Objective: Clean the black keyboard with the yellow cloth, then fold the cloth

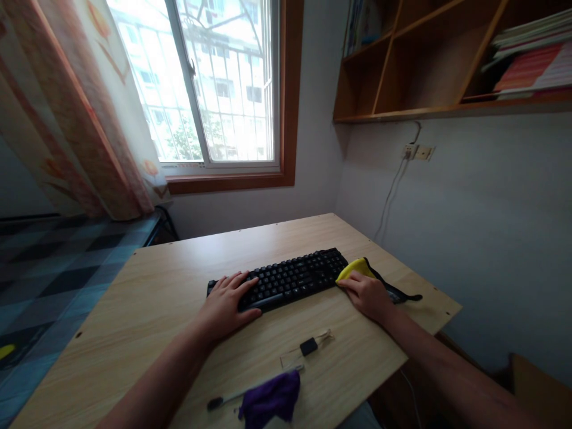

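A black keyboard [295,277] lies on the light wooden table [179,286]. Across its left end rests my left hand [230,298], fingers spread over the keys and thumb along the front edge. My right hand [369,295] is at the keyboard's right end, its fingers closed on a yellow cloth [357,269] with a dark edge. Part of the cloth touches the keyboard's right side, and its dark edge trails right over the table. My right palm and some fingertips are hidden from view.
Nearer the front lie a purple cloth [272,396], a thin brush [217,403] with a dark tip, and a small black block [308,346] with pale ends. A checked bed [80,280] stands left. Wall shelves [429,59] hang at the upper right above a plugged-in cord [393,185].
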A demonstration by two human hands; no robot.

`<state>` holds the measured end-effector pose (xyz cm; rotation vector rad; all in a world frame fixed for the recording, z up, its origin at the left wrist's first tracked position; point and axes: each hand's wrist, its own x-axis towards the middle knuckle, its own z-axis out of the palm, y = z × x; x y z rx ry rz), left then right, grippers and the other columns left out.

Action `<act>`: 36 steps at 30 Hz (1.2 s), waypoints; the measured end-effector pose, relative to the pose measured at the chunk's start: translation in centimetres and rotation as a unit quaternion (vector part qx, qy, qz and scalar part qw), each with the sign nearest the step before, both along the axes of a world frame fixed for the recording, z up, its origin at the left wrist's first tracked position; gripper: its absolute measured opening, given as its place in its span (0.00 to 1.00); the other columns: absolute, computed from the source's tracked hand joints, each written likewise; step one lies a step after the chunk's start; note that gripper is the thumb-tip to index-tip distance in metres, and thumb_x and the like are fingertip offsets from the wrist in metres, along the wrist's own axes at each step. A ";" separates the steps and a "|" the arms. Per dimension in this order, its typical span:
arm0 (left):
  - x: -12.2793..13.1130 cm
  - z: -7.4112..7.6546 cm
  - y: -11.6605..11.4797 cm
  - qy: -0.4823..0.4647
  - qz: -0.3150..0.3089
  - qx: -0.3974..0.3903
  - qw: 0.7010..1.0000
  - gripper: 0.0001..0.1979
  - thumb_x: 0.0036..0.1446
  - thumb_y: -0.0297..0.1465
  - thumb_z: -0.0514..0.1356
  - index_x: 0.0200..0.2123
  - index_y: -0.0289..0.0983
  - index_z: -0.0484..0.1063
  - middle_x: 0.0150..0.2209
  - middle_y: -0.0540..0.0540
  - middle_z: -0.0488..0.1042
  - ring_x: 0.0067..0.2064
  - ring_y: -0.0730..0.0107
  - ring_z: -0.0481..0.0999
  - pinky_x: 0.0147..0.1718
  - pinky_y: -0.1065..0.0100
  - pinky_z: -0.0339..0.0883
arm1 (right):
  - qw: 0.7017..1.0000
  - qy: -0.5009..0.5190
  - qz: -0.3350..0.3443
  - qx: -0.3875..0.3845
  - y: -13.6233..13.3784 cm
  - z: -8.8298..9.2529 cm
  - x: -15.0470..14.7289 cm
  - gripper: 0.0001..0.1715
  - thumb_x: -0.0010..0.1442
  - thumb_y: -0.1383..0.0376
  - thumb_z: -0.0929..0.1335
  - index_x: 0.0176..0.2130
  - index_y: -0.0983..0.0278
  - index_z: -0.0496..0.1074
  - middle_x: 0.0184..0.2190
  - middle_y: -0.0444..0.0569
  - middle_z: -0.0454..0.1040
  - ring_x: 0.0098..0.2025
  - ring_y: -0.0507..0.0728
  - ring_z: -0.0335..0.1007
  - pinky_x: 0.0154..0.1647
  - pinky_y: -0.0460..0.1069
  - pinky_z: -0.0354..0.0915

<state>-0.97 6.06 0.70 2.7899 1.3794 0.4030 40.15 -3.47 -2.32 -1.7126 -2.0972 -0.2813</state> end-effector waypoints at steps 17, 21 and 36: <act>0.2 0.6 -0.1 0.022 0.007 -0.007 1.000 0.40 0.55 0.55 0.62 0.67 0.46 0.66 0.70 0.41 0.60 0.69 0.42 0.60 0.68 0.43 0.51 | 0.996 0.052 -0.058 0.051 1.6 -0.3 1.4 0.16 0.68 0.65 0.64 0.47 0.58 0.80 0.44 0.49 0.80 0.43 0.58 0.76 0.44 0.50 0.69; 0.1 0.5 -0.1 0.008 0.005 -0.005 1.000 0.39 0.55 0.55 0.63 0.67 0.46 0.67 0.70 0.41 0.61 0.69 0.41 0.61 0.67 0.42 0.52 | 0.996 0.051 -0.067 0.028 1.0 -0.5 1.5 0.14 0.67 0.65 0.65 0.45 0.59 0.81 0.44 0.49 0.80 0.43 0.58 0.76 0.44 0.50 0.69; -0.2 -0.2 0.3 -0.001 0.004 0.006 1.000 0.39 0.54 0.55 0.64 0.66 0.47 0.68 0.69 0.41 0.62 0.69 0.42 0.62 0.67 0.42 0.52 | 0.989 0.099 -0.109 0.008 3.2 -0.3 2.7 0.16 0.67 0.63 0.65 0.48 0.56 0.81 0.48 0.48 0.80 0.45 0.58 0.77 0.44 0.50 0.69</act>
